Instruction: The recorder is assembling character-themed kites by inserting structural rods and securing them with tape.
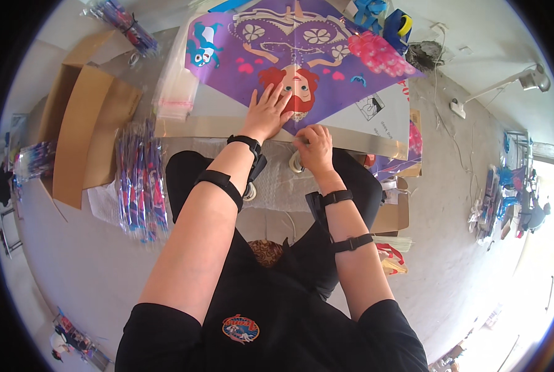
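A purple kite point(345, 99) printed with a red-haired cartoon figure lies spread on a low table point(193, 127), one pointed corner toward me. My left hand point(268, 111) rests on the printed face, palm down with its fingers spread. Beside it, at the table's near edge, my right hand point(314, 147) is closed with curled fingers right by the kite's near corner. What those fingers hold, if anything, is hidden. Just below them hangs a white ring-shaped roll point(296, 162), perhaps tape.
Clear plastic sleeves point(176, 99) are stacked at the table's left side. Blue and yellow rolls point(398, 28) sit at its far right. On the left stand an open cardboard box point(81, 136) and wrapped bundles of folded kites point(141, 180). A lamp point(533, 79) stands at right.
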Motion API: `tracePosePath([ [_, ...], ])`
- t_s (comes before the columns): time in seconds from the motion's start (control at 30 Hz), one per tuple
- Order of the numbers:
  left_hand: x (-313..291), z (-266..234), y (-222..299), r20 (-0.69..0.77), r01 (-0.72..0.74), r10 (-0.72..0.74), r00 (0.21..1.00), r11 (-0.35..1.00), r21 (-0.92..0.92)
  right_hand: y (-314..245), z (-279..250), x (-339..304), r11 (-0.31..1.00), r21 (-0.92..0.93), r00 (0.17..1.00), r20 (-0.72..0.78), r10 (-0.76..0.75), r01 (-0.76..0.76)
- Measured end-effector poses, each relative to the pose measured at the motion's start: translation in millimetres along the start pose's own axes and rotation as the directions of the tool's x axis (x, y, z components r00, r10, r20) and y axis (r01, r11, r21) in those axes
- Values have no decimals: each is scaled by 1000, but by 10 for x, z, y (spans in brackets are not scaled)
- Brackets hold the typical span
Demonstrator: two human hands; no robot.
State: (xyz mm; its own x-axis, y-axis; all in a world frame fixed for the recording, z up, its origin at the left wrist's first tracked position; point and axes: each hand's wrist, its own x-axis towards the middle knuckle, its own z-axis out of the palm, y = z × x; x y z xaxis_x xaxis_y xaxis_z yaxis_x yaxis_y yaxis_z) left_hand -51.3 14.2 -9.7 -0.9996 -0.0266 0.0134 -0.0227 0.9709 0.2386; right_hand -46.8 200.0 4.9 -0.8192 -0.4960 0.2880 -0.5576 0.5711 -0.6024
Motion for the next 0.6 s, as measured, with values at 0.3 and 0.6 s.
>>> tracePosePath([
  [0.3, -16, 16, -17, -28, -6, 6, 1000, 1000, -3, -11, 33, 41, 999, 33, 999, -33, 26, -25],
  [0.6, -16, 30, -17, -33, -4, 4, 999, 1000, 1, -36, 96, 67, 998, -20, 995, -80, 62, -64],
])
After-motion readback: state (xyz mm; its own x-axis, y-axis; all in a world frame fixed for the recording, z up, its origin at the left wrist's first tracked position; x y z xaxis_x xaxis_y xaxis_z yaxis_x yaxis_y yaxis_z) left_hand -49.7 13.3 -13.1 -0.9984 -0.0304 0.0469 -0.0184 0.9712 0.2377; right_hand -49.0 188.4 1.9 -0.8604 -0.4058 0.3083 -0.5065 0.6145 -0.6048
